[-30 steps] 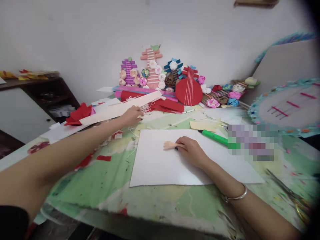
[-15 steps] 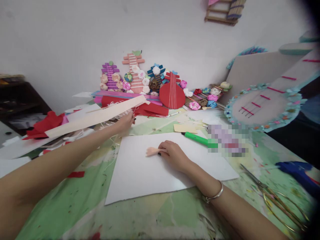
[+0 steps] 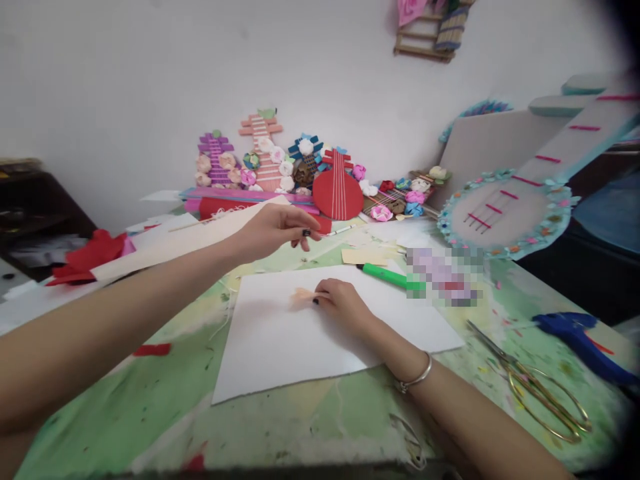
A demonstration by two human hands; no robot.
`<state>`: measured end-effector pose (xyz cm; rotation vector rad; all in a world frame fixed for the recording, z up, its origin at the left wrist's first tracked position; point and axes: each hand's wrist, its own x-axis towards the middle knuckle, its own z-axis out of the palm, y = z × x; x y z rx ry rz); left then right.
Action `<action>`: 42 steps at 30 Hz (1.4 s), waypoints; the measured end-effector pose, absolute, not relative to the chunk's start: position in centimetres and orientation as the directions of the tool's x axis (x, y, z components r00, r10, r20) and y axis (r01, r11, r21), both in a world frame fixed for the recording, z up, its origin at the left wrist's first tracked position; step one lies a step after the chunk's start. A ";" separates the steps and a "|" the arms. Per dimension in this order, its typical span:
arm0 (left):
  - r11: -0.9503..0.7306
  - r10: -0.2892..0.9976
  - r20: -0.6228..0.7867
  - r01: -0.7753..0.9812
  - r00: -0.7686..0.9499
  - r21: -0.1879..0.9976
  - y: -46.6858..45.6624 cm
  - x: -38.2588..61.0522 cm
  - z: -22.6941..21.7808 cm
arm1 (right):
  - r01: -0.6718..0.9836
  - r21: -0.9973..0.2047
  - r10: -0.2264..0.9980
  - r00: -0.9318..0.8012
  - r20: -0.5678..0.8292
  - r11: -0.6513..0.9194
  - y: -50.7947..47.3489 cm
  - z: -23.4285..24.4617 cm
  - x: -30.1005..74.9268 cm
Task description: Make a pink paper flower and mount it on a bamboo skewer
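My right hand [image 3: 343, 307] rests on the white board [image 3: 280, 360], its fingers pinched around the narrow end of a small pale-pink crepe paper petal [image 3: 301, 297]. The petal's fanned end points left and looks blurred. Above the board's far edge, my left hand [image 3: 280, 230] hangs in the air. Its fingers are loosely stretched and apart from the thumb, and I see nothing held in them. Behind that wrist lies a long cream paper strip [image 3: 150, 250]. White threads [image 3: 227, 212] show beyond it, partly covered.
A green marker pen [image 3: 387, 275] lies on the board's far right edge. To the right are gold-handled scissors [image 3: 530, 387] and a blue glue gun [image 3: 575, 340]. Decorated paper instruments, including a red lute [image 3: 337, 193], stand along the wall. Red crepe paper [image 3: 93, 257] lies at left.
My left hand has come away from the white threads, moving right and slightly up, and its fingers have loosened. My right hand still pinches the petal. The view has shifted slightly.
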<state>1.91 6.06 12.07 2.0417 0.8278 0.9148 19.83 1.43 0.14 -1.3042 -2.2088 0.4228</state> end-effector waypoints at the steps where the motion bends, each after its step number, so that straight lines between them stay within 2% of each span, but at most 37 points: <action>1: -0.505 0.778 0.332 0.217 0.533 0.836 5.6 2.1 12.8 | 0.711 -0.540 0.892 -0.343 0.293 0.451 1.4 0.2 19.9; 4: -0.437 0.784 0.308 0.127 0.539 0.890 4.7 2.5 14.7 | 0.655 -0.666 0.931 -0.194 0.310 0.358 1.6 0.0 20.2; 7: -0.374 0.785 0.270 0.080 0.557 0.924 4.2 2.6 15.9 | 0.518 -0.813 0.962 -0.088 0.260 0.267 2.1 -0.3 20.6; 10: -0.341 0.779 0.257 0.042 0.573 0.939 4.2 2.7 15.6 | 0.372 -0.902 0.972 0.000 0.234 0.217 2.6 -0.3 21.0; 16: -0.248 0.845 0.196 0.039 0.498 0.968 4.6 2.4 9.7 | -0.021 -0.990 0.990 0.041 0.138 0.139 2.7 0.7 21.4; 19: -0.150 0.904 0.141 -0.011 0.403 0.989 4.0 2.4 5.8 | -0.106 -0.988 0.994 0.022 0.107 0.109 2.3 1.2 21.3; 22: -0.084 0.951 0.077 0.013 0.299 0.996 3.1 2.6 2.7 | -0.020 -0.990 0.990 -0.018 0.137 0.137 2.0 1.1 21.1; 24: -0.053 0.939 0.005 0.129 0.343 0.990 2.7 2.6 1.5 | 0.083 -0.980 0.981 -0.086 0.175 0.182 1.8 0.8 20.9; 27: -0.147 0.929 0.081 0.158 0.361 0.976 2.3 2.4 0.9 | 0.204 -0.949 0.953 -0.238 0.190 0.240 1.3 0.6 20.5; 30: -0.209 0.927 0.150 0.140 0.343 0.968 2.1 2.0 1.0 | 0.259 -0.924 0.919 -0.350 0.183 0.283 0.8 0.8 20.5; 36: -0.202 0.914 0.161 0.074 0.372 0.977 1.8 1.6 1.2 | 0.382 -0.864 0.898 -0.412 0.158 0.327 0.5 1.4 21.0; 42: -0.263 0.872 0.195 0.094 0.449 0.960 1.9 1.4 1.5 | 0.386 -0.856 0.881 -0.449 0.152 0.344 0.5 1.5 21.0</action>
